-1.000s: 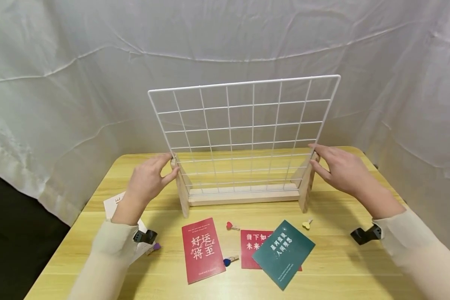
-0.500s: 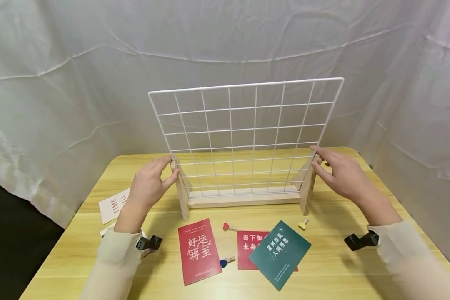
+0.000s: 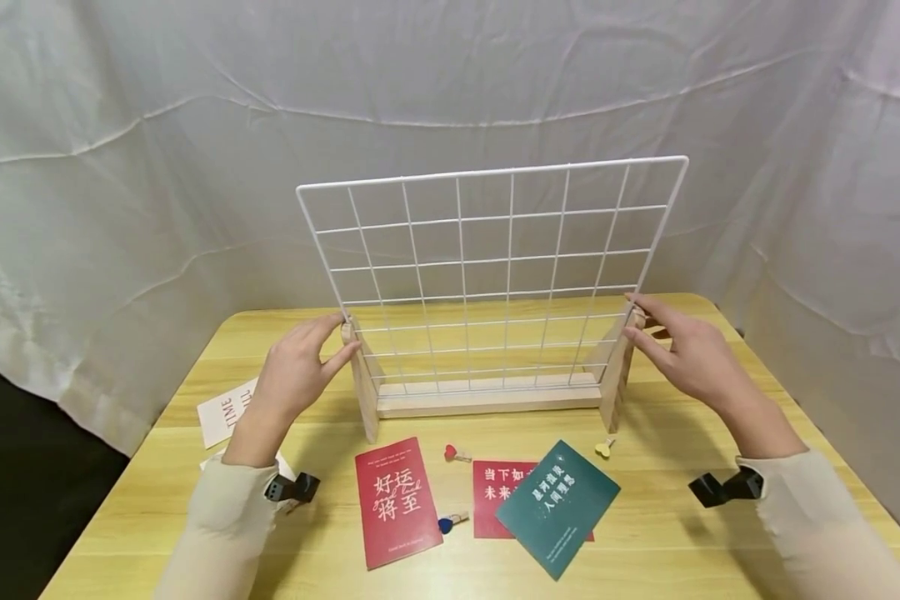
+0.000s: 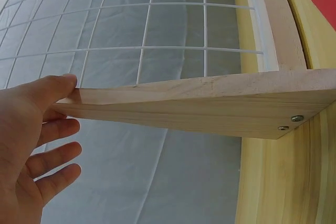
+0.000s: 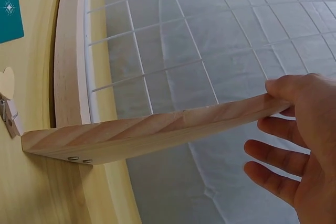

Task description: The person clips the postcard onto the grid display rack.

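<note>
A white wire grid panel [image 3: 487, 242] stands upright, leaning back, in a pale wooden stand [image 3: 487, 403] with a side board at each end. At the top of the left side board [image 4: 178, 103], my left hand [image 3: 294, 367] pinches the wood between thumb and forefinger; its other fingers hang free in the left wrist view. My right hand [image 3: 690, 350] pinches the top of the right side board [image 5: 157, 132] the same way, its remaining fingers loose below. Screw heads [image 4: 297, 118] show on the boards' outer faces.
In front lie a red card [image 3: 399, 503], a green card [image 3: 558, 510] overlapping another red card [image 3: 487, 521], and heart clips: red [image 3: 451, 452], blue [image 3: 446, 525], yellow [image 3: 603, 450]. White cards [image 3: 221, 414] lie partly under my left arm. Grey cloth [image 3: 450, 67] hangs behind the table.
The head view has shifted slightly, so more of a white card shows at left. Both hands keep their hold on the side boards; the stand looks almost unmoved.
</note>
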The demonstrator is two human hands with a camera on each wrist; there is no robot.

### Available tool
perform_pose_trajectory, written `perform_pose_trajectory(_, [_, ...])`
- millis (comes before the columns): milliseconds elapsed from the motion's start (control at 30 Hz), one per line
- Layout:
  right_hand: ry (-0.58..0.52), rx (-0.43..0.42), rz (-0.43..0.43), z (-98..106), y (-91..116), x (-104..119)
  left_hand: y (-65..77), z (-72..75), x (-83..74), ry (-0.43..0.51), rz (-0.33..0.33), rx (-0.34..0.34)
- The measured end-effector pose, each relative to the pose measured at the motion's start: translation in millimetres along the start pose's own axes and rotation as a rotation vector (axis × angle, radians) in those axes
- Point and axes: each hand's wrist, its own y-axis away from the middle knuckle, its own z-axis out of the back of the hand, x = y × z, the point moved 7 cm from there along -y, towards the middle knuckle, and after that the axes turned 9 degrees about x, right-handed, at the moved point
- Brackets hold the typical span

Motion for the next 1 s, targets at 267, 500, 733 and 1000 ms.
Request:
perform_pose_trajectory(267, [0.016,-0.01,-0.001,3,-1,0,-5.7,-3.7,-0.2,0.01,-0.022,-0.01])
perform_pose_trajectory(500, [-0.011,-0.024,-0.008,5,3,-2,-7.4,-6.8,-2.8,0.009,-0.002,-0.003])
perform_pose_trajectory(733, [-0.013,-0.052,-0.006,5,8,-4,-5.5,-1.5,-3.8,-0.002,0.012,-0.042])
perform_pose_trajectory(1000, [-0.035,-0.048,0.01,4,13,-1,2.1,4.6,-4.4,-0.008,-0.008,-0.073])
